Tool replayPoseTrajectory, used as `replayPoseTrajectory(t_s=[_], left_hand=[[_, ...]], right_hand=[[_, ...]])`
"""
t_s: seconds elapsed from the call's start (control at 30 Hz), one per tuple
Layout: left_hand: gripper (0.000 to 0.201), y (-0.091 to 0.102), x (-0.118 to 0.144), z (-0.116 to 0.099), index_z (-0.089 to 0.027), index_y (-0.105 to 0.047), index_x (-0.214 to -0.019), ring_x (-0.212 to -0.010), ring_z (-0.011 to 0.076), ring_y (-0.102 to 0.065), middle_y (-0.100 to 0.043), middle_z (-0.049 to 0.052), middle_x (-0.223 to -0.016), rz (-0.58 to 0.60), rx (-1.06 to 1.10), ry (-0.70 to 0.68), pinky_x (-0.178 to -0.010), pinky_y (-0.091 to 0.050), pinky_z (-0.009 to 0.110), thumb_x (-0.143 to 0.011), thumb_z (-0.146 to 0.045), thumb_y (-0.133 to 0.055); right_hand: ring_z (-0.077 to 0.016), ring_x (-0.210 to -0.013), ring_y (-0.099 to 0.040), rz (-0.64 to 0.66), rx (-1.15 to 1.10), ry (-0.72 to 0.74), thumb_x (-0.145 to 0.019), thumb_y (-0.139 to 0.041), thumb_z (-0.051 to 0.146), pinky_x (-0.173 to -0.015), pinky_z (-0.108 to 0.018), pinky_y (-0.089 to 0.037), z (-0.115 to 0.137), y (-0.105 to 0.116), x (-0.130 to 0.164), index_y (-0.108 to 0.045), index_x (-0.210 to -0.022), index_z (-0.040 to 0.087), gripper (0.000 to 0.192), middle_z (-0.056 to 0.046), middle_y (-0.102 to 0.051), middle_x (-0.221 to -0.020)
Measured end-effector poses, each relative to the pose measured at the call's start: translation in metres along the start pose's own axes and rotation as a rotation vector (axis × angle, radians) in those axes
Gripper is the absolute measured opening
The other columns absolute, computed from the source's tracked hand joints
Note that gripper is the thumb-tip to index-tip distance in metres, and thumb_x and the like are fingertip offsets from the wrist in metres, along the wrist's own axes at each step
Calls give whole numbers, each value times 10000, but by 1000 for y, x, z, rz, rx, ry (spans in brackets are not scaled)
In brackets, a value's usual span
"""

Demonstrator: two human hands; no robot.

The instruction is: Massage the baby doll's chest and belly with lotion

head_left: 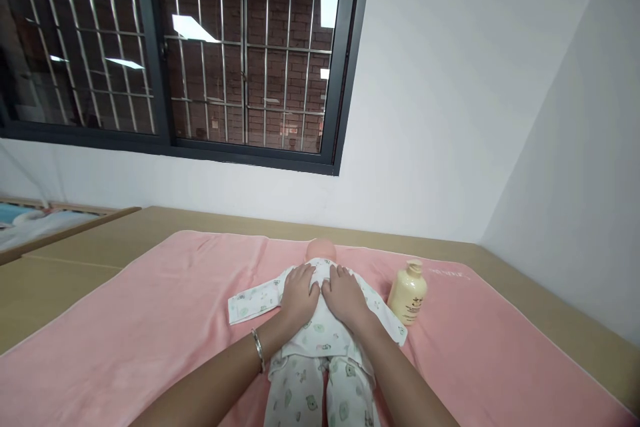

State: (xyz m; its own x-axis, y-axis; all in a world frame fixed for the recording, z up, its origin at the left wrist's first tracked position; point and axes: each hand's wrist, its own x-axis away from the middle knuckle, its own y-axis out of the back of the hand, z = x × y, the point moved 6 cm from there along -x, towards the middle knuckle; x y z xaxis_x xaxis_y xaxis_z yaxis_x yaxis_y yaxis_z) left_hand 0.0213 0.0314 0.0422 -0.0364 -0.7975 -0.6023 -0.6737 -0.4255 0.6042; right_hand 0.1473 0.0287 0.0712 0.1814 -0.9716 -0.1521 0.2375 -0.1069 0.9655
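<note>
A baby doll [323, 337] in a white long-sleeved top and trousers with small green prints lies lengthwise in front of me, its head at the far end. My left hand [300, 295] rests flat on the left side of its upper body, fingers stretched towards the shoulder. Mirroring it, my right hand [344, 295] lies flat on the right side, thumbs almost meeting in the middle. Both sleeves spread outwards. Just past the right sleeve stands a pale yellow pump bottle [409, 295], apart from my hands. Which way the doll faces I cannot tell.
Under the doll a pink blanket [165, 320] covers most of the wooden table [175, 217]. Behind it rise a white wall [425, 113] and a dark-framed window [250, 153] with metal bars. At the far left is a wooden-edged bed or crib [75, 233] with blue and white cloth.
</note>
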Motion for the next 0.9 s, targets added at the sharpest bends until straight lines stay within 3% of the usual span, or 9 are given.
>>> replayPoseTrajectory(t_s=[0.13,0.33,0.57,0.7,0.77,0.9], left_hand=[[404,1,4,0,-211,-647,-1118,-1168,275,-554,-652,83,-1207,2,1,-19,-1057,-401,460,-754,-165,-478],[432,-4,-3,5,-175,-580,-1231,-1231,272,-516,-607,112,-1278,12,8,95,-1095,-365,447,-817,-224,-468],[436,1,3,-1,-183,-622,-1176,-1228,262,-516,-612,99,-1282,-13,42,-11,-1099,-364,451,-773,-153,-457],[398,3,4,-6,-184,-646,-1135,-1190,269,-539,-636,104,-1235,9,16,-35,-1078,-376,446,-776,-169,-474],[420,1,1,-5,-175,-615,-1204,-1237,272,-512,-611,111,-1290,42,-13,3,-1103,-350,450,-814,-203,-462],[491,-7,-5,-2,-146,-525,-1341,-1355,271,-417,-525,125,-1424,139,-85,79,-1168,-251,466,-883,-287,-417]], right_hand=[[-312,-1420,-324,57,13,13,-921,-357,323,-1128,-442,-253,3,-1,3,-338,-1496,61,632,-216,-369,-1522],[-273,-1404,-356,-16,-53,-13,-946,-290,330,-1131,-413,-248,-14,-2,-12,-436,-1436,79,570,-184,-429,-1494],[-315,-1408,-332,29,-19,-48,-929,-315,306,-1113,-470,-244,-5,2,-3,-376,-1470,67,595,-203,-413,-1499],[-294,-1314,-452,60,-81,-38,-914,-335,299,-1045,-413,-332,-3,4,-1,-522,-1352,109,513,-177,-541,-1390],[-289,-1347,-415,26,-91,-44,-939,-299,319,-1074,-418,-298,-6,2,-4,-523,-1352,109,514,-175,-517,-1417],[-275,-1442,-271,-18,-84,-78,-972,-257,363,-1154,-459,-158,-15,-8,-11,-378,-1477,116,575,-155,-361,-1543]])
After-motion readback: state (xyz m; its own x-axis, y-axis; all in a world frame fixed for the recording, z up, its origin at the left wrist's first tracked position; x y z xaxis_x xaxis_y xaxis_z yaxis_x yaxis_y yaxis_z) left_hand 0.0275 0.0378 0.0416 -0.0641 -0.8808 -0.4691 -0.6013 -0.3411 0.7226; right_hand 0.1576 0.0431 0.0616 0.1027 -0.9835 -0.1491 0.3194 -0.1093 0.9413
